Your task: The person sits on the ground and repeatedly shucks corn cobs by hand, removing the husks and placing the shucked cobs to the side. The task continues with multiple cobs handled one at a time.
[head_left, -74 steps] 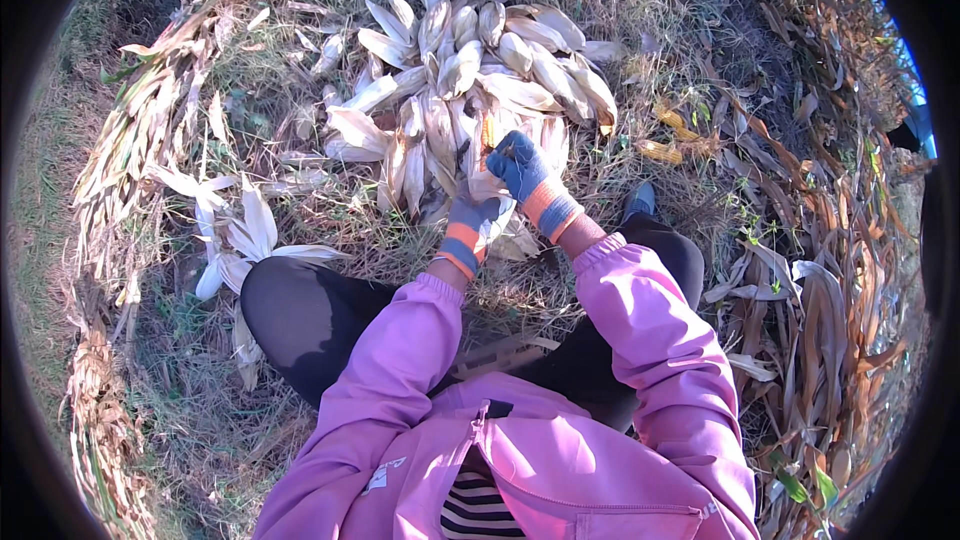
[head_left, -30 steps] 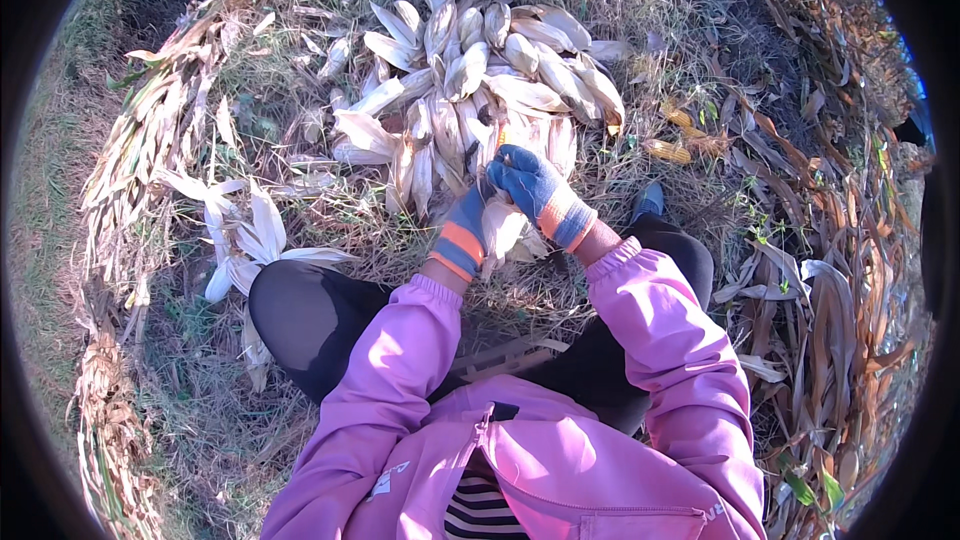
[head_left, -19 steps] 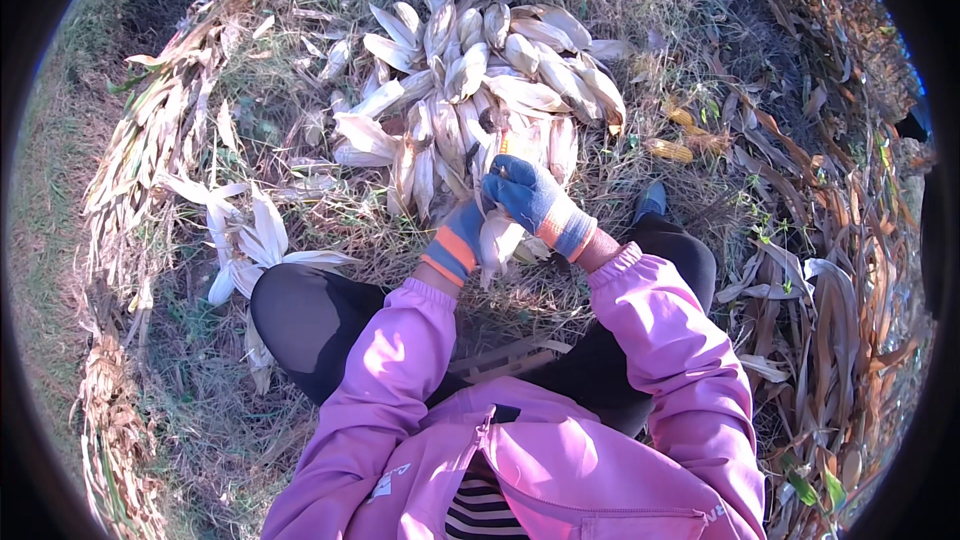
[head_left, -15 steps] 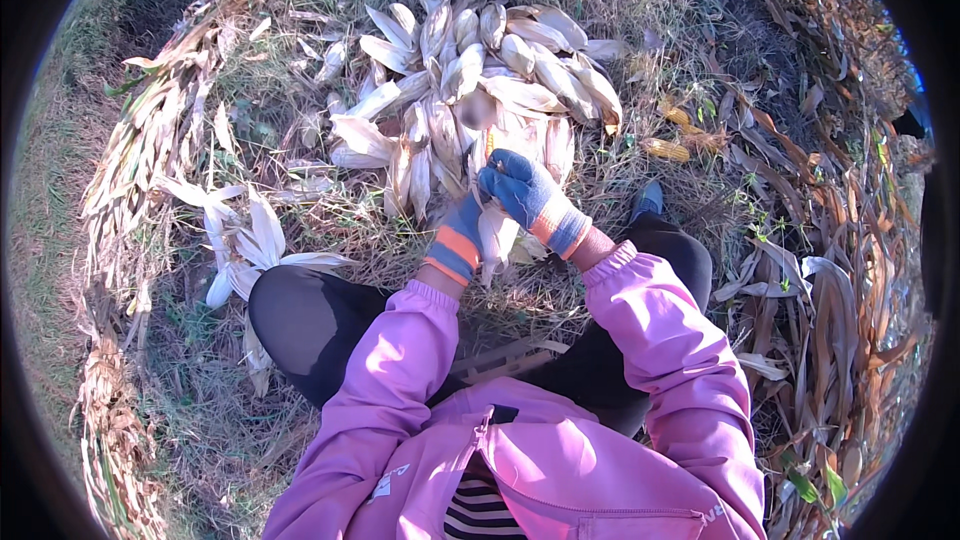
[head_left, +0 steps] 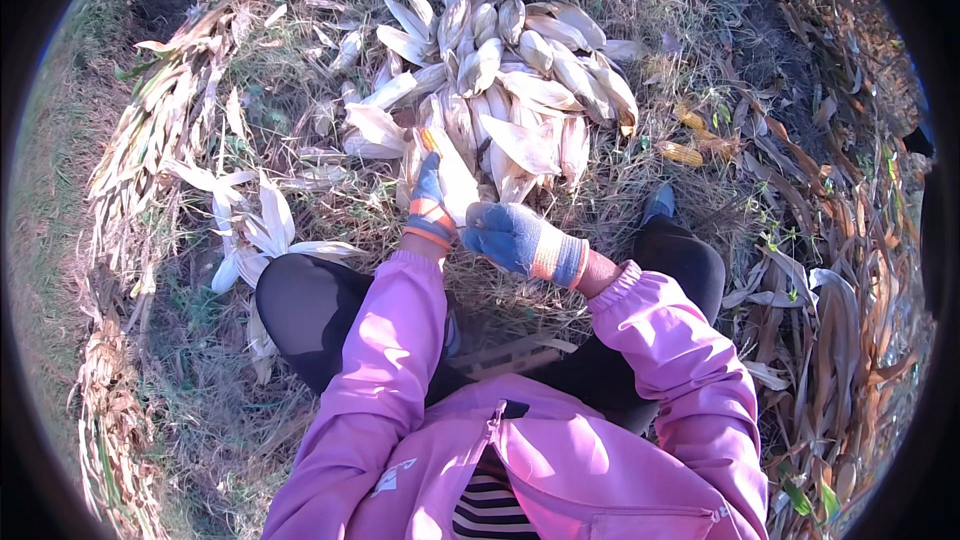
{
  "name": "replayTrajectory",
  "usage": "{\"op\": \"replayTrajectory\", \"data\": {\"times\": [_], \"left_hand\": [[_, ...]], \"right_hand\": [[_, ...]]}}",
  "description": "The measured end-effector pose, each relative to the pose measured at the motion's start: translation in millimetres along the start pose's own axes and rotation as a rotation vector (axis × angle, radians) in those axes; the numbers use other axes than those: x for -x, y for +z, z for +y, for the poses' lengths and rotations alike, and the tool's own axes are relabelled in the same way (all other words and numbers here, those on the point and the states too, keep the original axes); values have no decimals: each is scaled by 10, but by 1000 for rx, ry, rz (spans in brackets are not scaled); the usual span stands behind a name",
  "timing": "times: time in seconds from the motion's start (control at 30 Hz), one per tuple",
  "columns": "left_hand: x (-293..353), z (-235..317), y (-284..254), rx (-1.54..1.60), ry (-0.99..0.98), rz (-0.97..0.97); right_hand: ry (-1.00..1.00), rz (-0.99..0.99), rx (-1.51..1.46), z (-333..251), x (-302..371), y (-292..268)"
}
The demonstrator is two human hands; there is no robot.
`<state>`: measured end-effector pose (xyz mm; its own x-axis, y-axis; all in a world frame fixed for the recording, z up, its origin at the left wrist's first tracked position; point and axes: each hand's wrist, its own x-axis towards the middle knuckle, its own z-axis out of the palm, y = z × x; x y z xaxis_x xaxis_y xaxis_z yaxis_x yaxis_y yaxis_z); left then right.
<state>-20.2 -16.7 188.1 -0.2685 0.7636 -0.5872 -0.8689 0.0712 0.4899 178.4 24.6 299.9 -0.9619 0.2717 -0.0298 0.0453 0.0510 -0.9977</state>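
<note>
A partly husked ear of corn [head_left: 457,180] stands tilted in my left hand [head_left: 430,202], which is wrapped round its left side. Yellow kernels show at its tip, above pale, sunlit husk. My right hand [head_left: 512,238] is closed at the ear's lower end, its fingers gripping the husk there; the exact pinch is hidden by the glove. Both hands wear blue-grey knit gloves with orange bands at the cuffs. Just beyond them lies a heap of unhusked corn ears [head_left: 540,90] in dry, whitish husks.
Several bare yellow cobs [head_left: 682,153] lie on the grass to the right. Peeled husks [head_left: 268,230] are at the left, beside my bent knee [head_left: 305,305]. Rows of dry stalks line the left [head_left: 165,140] and right [head_left: 830,330] sides.
My right hand has come down from the ear's tip to its lower end. The left hand has shifted left and up with the ear, and a husk flap now hangs over the heap.
</note>
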Motion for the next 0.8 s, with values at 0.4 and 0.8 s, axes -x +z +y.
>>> {"op": "replayTrajectory", "data": {"times": [0.4, 0.8], "left_hand": [[-142, -30, -188, 38, 296, -234], [84, -355, 184, -239, 497, 87]], "right_hand": [[162, -262, -65, -17, -59, -367], [-19, 419, -318, 2, -33, -1049]]}}
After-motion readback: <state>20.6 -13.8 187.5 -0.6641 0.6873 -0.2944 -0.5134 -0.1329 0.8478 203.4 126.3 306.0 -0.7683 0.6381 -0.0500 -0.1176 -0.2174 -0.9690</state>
